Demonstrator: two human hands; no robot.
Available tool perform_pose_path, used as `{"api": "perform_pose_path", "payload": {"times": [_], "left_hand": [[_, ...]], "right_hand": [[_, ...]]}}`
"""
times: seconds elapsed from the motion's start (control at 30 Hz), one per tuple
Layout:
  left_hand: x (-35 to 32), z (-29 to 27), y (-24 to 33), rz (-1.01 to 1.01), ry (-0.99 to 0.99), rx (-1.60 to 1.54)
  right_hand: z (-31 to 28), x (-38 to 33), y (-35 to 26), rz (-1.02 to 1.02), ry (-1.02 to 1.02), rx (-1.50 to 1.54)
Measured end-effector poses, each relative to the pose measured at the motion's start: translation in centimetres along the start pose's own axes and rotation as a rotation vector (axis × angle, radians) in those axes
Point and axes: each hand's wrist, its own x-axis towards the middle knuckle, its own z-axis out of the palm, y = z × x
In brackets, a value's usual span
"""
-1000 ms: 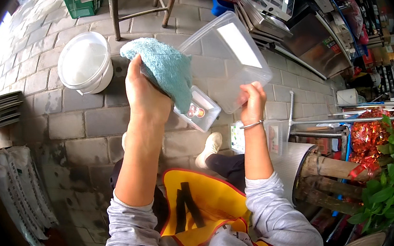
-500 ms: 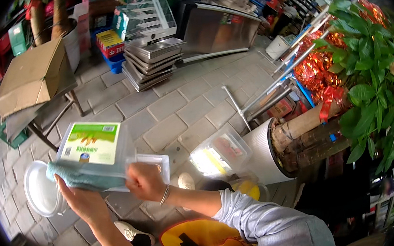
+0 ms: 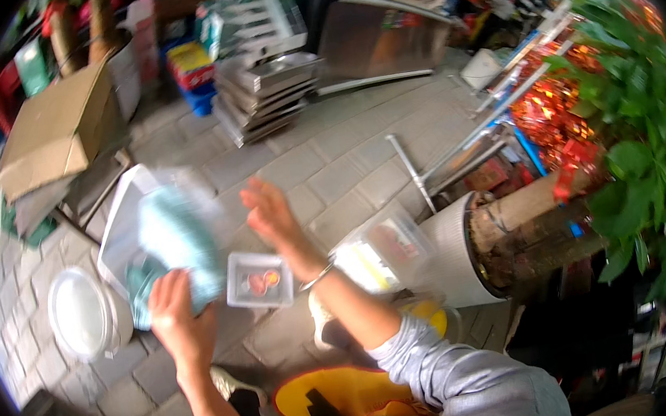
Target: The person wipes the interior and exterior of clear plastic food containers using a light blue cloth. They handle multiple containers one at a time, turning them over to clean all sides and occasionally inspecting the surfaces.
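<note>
1. The left hand (image 3: 177, 310) has its fingers clamped on a light-blue cloth (image 3: 174, 241), pressing it against a clear plastic container (image 3: 135, 221) held up in front of the person, over the paved floor (image 3: 329, 168).
2. The right hand (image 3: 269, 215) is raised with its fingers spread apart, gripping nothing; it is blurred, and whether it touches the container's edge cannot be told. A thin bracelet (image 3: 317, 276) sits on that wrist.
3. Just below the two hands is a small clear lid with a red sticker (image 3: 259, 279); whether it is attached to the container cannot be told.
4. To wipe well, I judge the cloth should stay flat against the wall while the free hand steadies the opposite rim, so the light container does not twist.
5. Counted nearby: one white round bucket (image 3: 84, 315) to the left on the floor, one more clear container (image 3: 389, 243) to the right beside a white ribbed planter (image 3: 455, 252), one cardboard box (image 3: 57, 127) on a stool, and one stack of metal trays (image 3: 268, 89) farther off.
</note>
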Motion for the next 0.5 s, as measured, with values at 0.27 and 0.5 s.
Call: {"api": "perform_pose_path", "payload": {"times": [0.27, 0.5], "left_hand": [[0.1, 1.6, 1.7, 0.266, -0.121, 0.113], [-0.6, 1.9, 2.2, 0.257, -0.134, 0.074]], "right_hand": [[-1.7, 0.1, 0.5, 0.202, -0.186, -0.028], [-3.5, 1.7, 1.5, 0.341, -0.179, 0.157]]}}
